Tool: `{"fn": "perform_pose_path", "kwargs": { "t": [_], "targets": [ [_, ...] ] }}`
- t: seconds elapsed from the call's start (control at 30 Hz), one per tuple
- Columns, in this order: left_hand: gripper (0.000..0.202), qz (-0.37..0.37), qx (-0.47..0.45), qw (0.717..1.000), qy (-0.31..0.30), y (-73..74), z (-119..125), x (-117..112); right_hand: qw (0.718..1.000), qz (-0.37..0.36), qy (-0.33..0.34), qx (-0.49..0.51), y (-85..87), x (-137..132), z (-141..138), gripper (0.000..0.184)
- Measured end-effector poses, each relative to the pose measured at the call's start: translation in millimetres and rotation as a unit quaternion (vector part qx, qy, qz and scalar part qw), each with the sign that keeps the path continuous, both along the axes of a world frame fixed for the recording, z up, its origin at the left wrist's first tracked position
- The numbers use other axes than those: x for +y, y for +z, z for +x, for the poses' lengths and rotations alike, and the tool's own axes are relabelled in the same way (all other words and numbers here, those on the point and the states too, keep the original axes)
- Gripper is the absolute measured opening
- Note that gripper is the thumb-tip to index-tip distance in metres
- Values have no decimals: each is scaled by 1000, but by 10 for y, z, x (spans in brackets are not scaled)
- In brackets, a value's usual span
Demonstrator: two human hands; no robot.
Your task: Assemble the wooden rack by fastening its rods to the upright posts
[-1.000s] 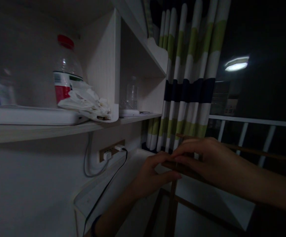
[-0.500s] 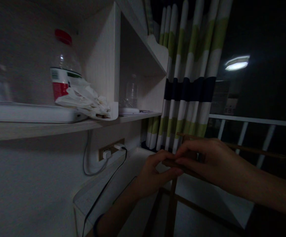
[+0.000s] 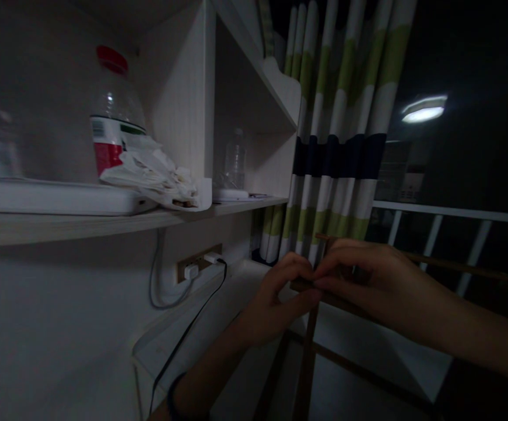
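Note:
In dim light my left hand [image 3: 275, 304] and my right hand [image 3: 363, 275] meet at the top corner of a brown wooden frame [image 3: 308, 345] that stands in front of me. The left thumb and fingers pinch the end of the frame's upper bar. Over the same bar just to the right, the fingers of my right hand are curled, their tips touching the left fingertips. A thin upright post and a slanted lower bar of the frame run down below the hands. Anything small between the fingertips is too dark to see.
A white shelf unit [image 3: 82, 225] on the left carries a red-capped plastic bottle [image 3: 113, 117], a crumpled white bag [image 3: 152, 175] and a clear bottle [image 3: 235, 161]. Below are a wall socket [image 3: 199, 266] with plugs and a black cable. A striped curtain [image 3: 341, 128] and a white railing [image 3: 455, 216] stand behind.
My left fingers have curled up higher against the bar and now touch the right fingertips. The view has shifted slightly; both hands stay at the same corner of the frame.

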State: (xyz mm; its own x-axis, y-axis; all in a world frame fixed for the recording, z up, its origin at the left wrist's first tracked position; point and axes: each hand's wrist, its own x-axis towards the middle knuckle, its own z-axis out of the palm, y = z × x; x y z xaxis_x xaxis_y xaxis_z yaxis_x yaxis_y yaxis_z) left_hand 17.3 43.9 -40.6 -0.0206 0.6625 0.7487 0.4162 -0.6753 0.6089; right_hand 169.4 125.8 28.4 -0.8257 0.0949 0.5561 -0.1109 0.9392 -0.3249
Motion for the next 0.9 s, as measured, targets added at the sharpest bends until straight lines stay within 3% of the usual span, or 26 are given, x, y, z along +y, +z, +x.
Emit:
{"fn": "perform_pose_path", "kwargs": {
  "t": [0.4,0.7,0.9],
  "targets": [
    [11,-65,-101,992,-41,97,48,12,1000,-13,3,12,-17,4,6,8],
    [14,-56,-83,995,-23,98,65,-3,986,-165,-2,-24,116,-24,15,20],
    [13,-65,-109,992,-28,82,86,4,986,-159,-3,-58,125,81,-23,20]
  ]
}}
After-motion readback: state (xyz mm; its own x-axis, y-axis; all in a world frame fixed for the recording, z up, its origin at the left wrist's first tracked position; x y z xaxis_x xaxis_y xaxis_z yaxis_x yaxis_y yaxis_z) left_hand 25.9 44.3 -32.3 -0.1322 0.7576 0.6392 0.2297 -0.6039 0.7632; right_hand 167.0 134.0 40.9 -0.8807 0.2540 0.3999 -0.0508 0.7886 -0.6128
